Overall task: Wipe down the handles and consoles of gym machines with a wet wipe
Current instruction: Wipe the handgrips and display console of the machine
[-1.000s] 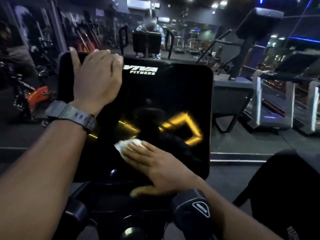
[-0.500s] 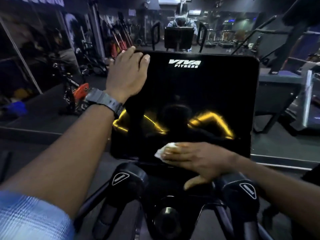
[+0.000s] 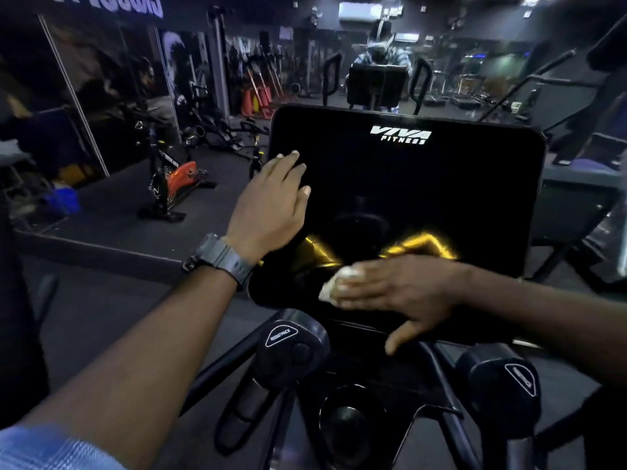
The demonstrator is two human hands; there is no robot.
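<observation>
A glossy black console screen (image 3: pixel 424 191) marked VIVA FITNESS fills the middle of the view. My right hand (image 3: pixel 397 293) lies flat on its lower edge and presses a crumpled white wet wipe (image 3: pixel 334 286) against the glass. My left hand (image 3: pixel 271 205), with a dark watch on the wrist, hovers with fingers apart at the screen's left edge and holds nothing. Two black handle grips sit below the screen, the left grip (image 3: pixel 288 347) labelled RESISTANCE and the right grip (image 3: pixel 505 385) lower on the right.
A cup holder (image 3: pixel 349 422) sits between the handles. An orange and black spin bike (image 3: pixel 173 184) stands on the raised floor to the left. A mirror ahead reflects a person (image 3: pixel 380 59) behind a machine. Treadmills and frames stand at the right.
My left hand has let go of the screen's top left corner and dropped beside its left edge. My right hand with the wipe has slid along the lower part of the screen.
</observation>
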